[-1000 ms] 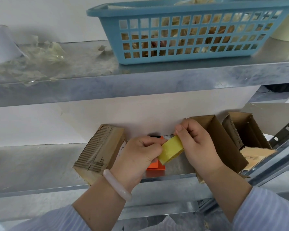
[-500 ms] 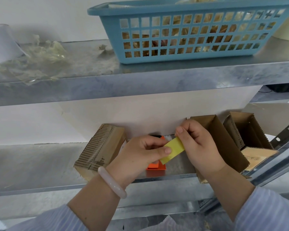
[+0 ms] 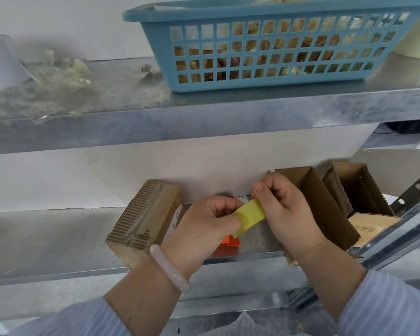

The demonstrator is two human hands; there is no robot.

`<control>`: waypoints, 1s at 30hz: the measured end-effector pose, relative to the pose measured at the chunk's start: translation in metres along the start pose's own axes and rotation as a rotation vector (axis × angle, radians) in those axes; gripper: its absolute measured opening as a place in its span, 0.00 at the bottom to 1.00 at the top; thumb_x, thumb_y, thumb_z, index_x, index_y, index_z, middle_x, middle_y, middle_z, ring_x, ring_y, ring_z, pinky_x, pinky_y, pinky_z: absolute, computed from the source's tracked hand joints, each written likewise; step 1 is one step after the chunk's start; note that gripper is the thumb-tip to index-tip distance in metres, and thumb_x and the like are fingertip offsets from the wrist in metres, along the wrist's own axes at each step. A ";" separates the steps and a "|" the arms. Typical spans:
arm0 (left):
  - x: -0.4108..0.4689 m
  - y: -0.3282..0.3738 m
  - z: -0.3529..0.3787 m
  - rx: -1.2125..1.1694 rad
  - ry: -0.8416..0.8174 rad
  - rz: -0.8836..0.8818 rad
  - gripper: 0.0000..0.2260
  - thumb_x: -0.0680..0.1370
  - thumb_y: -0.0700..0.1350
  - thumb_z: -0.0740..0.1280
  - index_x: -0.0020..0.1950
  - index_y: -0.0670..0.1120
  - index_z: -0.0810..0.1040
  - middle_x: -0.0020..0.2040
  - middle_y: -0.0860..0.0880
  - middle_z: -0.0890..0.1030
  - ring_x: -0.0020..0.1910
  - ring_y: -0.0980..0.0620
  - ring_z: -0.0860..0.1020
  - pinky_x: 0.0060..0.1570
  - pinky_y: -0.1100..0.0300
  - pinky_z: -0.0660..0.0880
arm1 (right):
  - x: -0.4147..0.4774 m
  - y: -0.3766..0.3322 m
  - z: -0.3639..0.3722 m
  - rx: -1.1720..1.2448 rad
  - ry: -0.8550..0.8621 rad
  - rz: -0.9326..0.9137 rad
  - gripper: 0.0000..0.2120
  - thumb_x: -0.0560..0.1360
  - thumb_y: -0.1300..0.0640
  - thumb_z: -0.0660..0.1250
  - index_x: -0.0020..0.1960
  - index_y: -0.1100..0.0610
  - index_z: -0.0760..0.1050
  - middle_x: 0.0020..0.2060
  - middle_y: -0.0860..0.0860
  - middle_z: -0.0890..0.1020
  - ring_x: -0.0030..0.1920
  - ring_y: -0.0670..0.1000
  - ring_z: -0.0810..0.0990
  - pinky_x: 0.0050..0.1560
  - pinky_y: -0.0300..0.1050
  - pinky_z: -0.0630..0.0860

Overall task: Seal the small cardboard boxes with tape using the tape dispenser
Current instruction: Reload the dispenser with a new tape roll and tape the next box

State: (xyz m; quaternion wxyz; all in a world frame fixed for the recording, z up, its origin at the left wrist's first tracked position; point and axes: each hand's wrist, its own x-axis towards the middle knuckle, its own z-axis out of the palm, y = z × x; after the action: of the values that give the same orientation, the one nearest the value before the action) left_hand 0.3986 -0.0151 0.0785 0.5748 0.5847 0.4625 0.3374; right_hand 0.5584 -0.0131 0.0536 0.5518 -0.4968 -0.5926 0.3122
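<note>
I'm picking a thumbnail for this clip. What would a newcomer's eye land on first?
Probably the yellow strip pinched between the left hand and right hand at centre, bright against the grey lower shelf. Next, the blue basket on the upper shelf, then the open cardboard boxes at right.

Galvanised metal shelf (image 3: 58,238): dull grey, mottled, faint sheen. Upper shelf (image 3: 252,110): same metal finish. Blue basket (image 3: 264,57): smooth moulded plastic, perforated walls. Cardboard boxes (image 3: 146,219): matt brown corrugated board, exposed ribbed fluting, partly under glossy clear tape. Yellow tape strip (image 3: 250,214): smooth, matt. Bracelet (image 3: 170,270): polished, translucent pale pink. Crumpled film (image 3: 54,83): thin, clear, shiny. Sleeve (image 3: 386,309): finely striped cloth.
</note>
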 end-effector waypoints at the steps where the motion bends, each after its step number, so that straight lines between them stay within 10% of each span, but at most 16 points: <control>1: -0.001 0.000 0.000 0.004 -0.006 -0.003 0.12 0.71 0.36 0.68 0.42 0.53 0.85 0.37 0.51 0.84 0.36 0.58 0.79 0.38 0.67 0.75 | 0.000 0.000 0.000 0.006 0.002 0.004 0.14 0.78 0.55 0.63 0.40 0.66 0.72 0.30 0.49 0.73 0.33 0.42 0.71 0.34 0.35 0.69; 20: 0.002 -0.002 -0.005 0.283 0.008 0.147 0.14 0.68 0.42 0.66 0.47 0.60 0.81 0.38 0.62 0.81 0.34 0.57 0.74 0.39 0.64 0.74 | 0.001 -0.005 0.002 0.041 0.050 0.017 0.18 0.75 0.50 0.61 0.41 0.67 0.70 0.31 0.56 0.72 0.32 0.45 0.71 0.34 0.39 0.69; 26: 0.003 -0.008 -0.001 0.108 0.156 0.196 0.15 0.63 0.60 0.73 0.48 0.64 0.78 0.45 0.56 0.81 0.39 0.54 0.77 0.41 0.61 0.75 | 0.000 0.003 -0.002 0.005 0.106 -0.036 0.11 0.78 0.51 0.60 0.42 0.58 0.72 0.33 0.44 0.74 0.36 0.42 0.72 0.38 0.34 0.70; 30: 0.005 -0.014 0.001 0.126 0.282 0.242 0.12 0.68 0.47 0.79 0.42 0.53 0.77 0.41 0.49 0.78 0.36 0.58 0.75 0.37 0.67 0.71 | -0.003 0.005 0.001 -0.063 0.152 -0.118 0.13 0.77 0.46 0.60 0.44 0.55 0.73 0.36 0.44 0.75 0.39 0.43 0.74 0.41 0.34 0.71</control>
State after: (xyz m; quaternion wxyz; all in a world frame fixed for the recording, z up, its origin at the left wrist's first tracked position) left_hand 0.3992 -0.0118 0.0639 0.4217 0.6179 0.4848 0.4531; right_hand 0.5585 -0.0145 0.0475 0.5967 -0.5003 -0.5869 0.2219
